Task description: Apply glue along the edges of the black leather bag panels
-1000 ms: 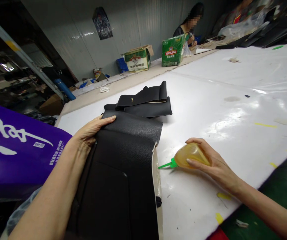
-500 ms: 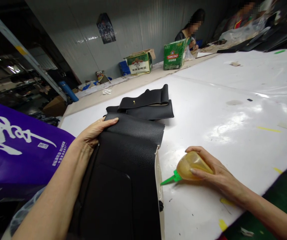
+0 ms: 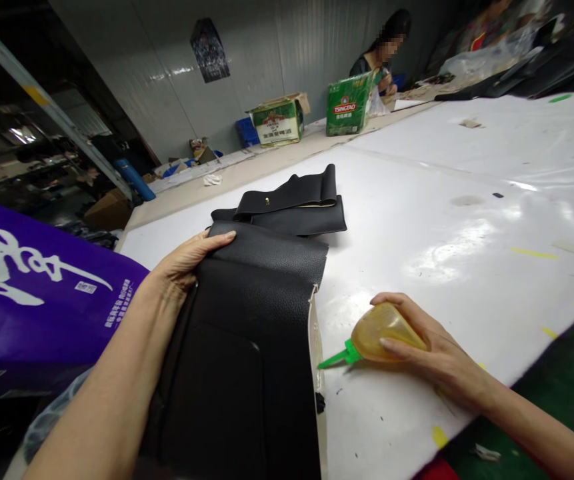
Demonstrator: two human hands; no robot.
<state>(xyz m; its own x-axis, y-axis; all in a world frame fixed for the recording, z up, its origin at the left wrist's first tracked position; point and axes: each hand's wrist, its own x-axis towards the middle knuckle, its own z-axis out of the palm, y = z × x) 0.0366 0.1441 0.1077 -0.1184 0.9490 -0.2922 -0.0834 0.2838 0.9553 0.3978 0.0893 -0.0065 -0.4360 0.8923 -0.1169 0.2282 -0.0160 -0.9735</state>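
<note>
My left hand (image 3: pixel 191 257) grips the far left edge of a black leather piece (image 3: pixel 247 320), thumb on top and the other fingers hidden beneath. The piece has a flap at its far end and a pale strip (image 3: pixel 316 353) along its right edge, with a shiny wet-looking line on it. In my right hand (image 3: pixel 411 340) is a squeeze bottle (image 3: pixel 384 333) of amber liquid, lying tilted to the left. Its green nozzle (image 3: pixel 337 358) points at the pale strip, the tip touching or very close to it. A small black bit (image 3: pixel 320 403) sticks out just below.
More black leather pieces (image 3: pixel 291 200) lie folded beyond the one I hold, on the white tabletop (image 3: pixel 467 267). A purple bag (image 3: pixel 41 300) stands at my left. Two green cartons (image 3: pixel 349 107) line the far edge. Co-workers (image 3: pixel 381 53) sit at the back right.
The view has tilted slightly, so the scene sits a little higher. The nozzle stays at the pale strip, and both hands keep their hold with hardly any movement.
</note>
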